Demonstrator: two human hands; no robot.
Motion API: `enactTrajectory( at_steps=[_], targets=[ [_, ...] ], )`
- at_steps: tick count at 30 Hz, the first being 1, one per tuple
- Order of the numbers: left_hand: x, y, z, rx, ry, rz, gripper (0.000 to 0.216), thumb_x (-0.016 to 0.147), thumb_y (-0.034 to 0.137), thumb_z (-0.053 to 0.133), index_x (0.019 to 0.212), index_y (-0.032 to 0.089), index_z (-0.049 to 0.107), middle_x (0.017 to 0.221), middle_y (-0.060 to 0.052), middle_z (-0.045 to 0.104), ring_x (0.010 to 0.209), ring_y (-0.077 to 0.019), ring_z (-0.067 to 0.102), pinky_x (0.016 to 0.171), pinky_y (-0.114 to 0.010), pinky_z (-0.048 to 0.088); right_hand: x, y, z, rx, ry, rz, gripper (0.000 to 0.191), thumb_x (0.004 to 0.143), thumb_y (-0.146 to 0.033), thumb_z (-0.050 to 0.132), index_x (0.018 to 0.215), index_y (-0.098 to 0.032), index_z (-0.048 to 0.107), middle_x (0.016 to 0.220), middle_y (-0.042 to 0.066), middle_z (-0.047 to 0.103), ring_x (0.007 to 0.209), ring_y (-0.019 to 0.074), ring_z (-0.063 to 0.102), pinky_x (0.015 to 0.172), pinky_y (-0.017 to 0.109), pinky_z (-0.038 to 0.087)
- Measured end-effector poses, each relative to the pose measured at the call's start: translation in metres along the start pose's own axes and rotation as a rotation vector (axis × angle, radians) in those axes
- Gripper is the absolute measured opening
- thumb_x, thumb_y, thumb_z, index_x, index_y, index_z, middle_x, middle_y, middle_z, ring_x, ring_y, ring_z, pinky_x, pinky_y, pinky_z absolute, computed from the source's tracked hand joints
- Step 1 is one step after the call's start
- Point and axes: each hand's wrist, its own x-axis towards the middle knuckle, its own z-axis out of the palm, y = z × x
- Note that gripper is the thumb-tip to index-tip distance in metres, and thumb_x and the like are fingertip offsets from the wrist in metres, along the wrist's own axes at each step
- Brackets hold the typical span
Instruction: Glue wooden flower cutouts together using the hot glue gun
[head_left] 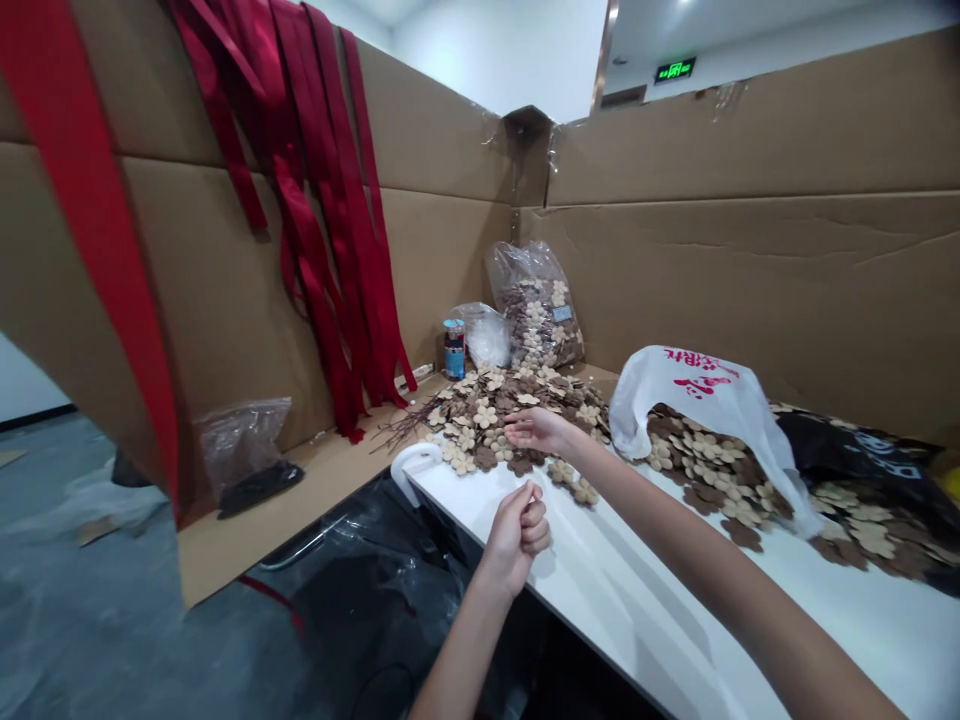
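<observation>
My left hand (517, 535) curls shut above a white table (600, 570), its fingers hiding whether anything sits inside. My right hand (536, 430) reaches open, just beside a heap of flower-shaped wooden cutouts (484, 420); more lie farther right, partly hidden beneath a white plastic bag (705, 410).

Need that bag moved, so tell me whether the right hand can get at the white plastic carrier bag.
Probably yes: the right hand is close to the white plastic carrier bag, and only a low heap of wooden flower cutouts lies between them, so little seems to block it.
</observation>
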Motion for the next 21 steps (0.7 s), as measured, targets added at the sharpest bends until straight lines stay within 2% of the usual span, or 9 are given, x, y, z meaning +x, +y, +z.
enactTrajectory(
  at_steps=[5, 8, 10, 13, 16, 18, 21],
  targets=[
    [-0.001, 0.008, -0.016, -0.025, 0.035, 0.048, 0.029, 0.073, 0.038, 0.060, 0.073, 0.018, 0.040, 0.044, 0.013, 0.017, 0.034, -0.0012, 0.005, 0.035, -0.015, 0.004, 0.028, -0.005, 0.014, -0.169, 0.199, -0.179, 0.010, 0.074, -0.022, 0.057, 0.068, -0.015, 0.055, 0.046, -0.004, 0.049, 0.039, 0.0070, 0.041, 0.043, 0.019, 0.034],
    [-0.001, 0.012, -0.018, -0.032, 0.043, 0.054, 0.028, 0.073, 0.037, 0.060, 0.072, 0.017, 0.040, 0.044, 0.013, 0.017, 0.034, -0.0012, 0.005, 0.035, -0.015, 0.005, 0.037, -0.004, 0.019, -0.273, 0.238, -0.276, 0.015, 0.059, -0.022, 0.070, 0.066, -0.015, 0.059, 0.045, -0.006, 0.049, 0.042, 0.0068, 0.041, 0.045, 0.019, 0.031],
    [-0.001, 0.013, -0.018, -0.037, 0.045, 0.056, 0.028, 0.073, 0.037, 0.060, 0.073, 0.017, 0.041, 0.043, 0.013, 0.017, 0.035, -0.0013, 0.005, 0.035, -0.015, 0.005, 0.042, -0.002, 0.022, -0.436, 0.259, -0.388, 0.017, 0.052, -0.021, 0.073, 0.064, -0.014, 0.063, 0.047, -0.004, 0.053, 0.046, 0.0081, 0.044, 0.048, 0.019, 0.031],
    [-0.002, 0.014, -0.017, -0.041, 0.043, 0.062, 0.027, 0.073, 0.037, 0.061, 0.073, 0.017, 0.041, 0.043, 0.013, 0.016, 0.035, -0.0014, 0.005, 0.035, -0.015, 0.005, 0.050, 0.001, 0.024, -0.657, 0.315, -0.528, 0.016, 0.057, -0.028, 0.069, 0.061, -0.013, 0.067, 0.051, 0.000, 0.058, 0.050, 0.0105, 0.048, 0.051, 0.021, 0.032],
    [-0.002, 0.014, -0.019, -0.045, 0.043, 0.065, 0.027, 0.074, 0.036, 0.060, 0.073, 0.017, 0.041, 0.043, 0.013, 0.016, 0.035, -0.0014, 0.005, 0.034, -0.015, 0.005, 0.052, 0.002, 0.022, -0.678, 0.343, -0.545, 0.023, 0.064, -0.034, 0.062, 0.062, -0.012, 0.067, 0.054, 0.002, 0.060, 0.052, 0.0115, 0.050, 0.051, 0.021, 0.032],
    [-0.001, 0.015, -0.021, -0.054, 0.044, 0.068, 0.026, 0.074, 0.036, 0.060, 0.073, 0.017, 0.041, 0.044, 0.013, 0.016, 0.035, -0.0014, 0.005, 0.034, -0.015, 0.005, 0.049, 0.001, 0.018, -0.679, 0.312, -0.565, 0.025, 0.066, -0.035, 0.060, 0.061, -0.012, 0.066, 0.054, 0.001, 0.059, 0.053, 0.0111, 0.049, 0.051, 0.021, 0.033],
    [0.002, 0.015, -0.025, -0.071, 0.041, 0.066, 0.025, 0.076, 0.035, 0.059, 0.073, 0.017, 0.041, 0.044, 0.012, 0.016, 0.035, -0.0014, 0.005, 0.034, -0.014, 0.005, 0.036, 0.001, 0.007, -0.718, 0.193, -0.588, 0.030, 0.068, -0.039, 0.057, 0.056, -0.012, 0.063, 0.051, 0.000, 0.056, 0.049, 0.0094, 0.045, 0.049, 0.020, 0.032]
  ],
)
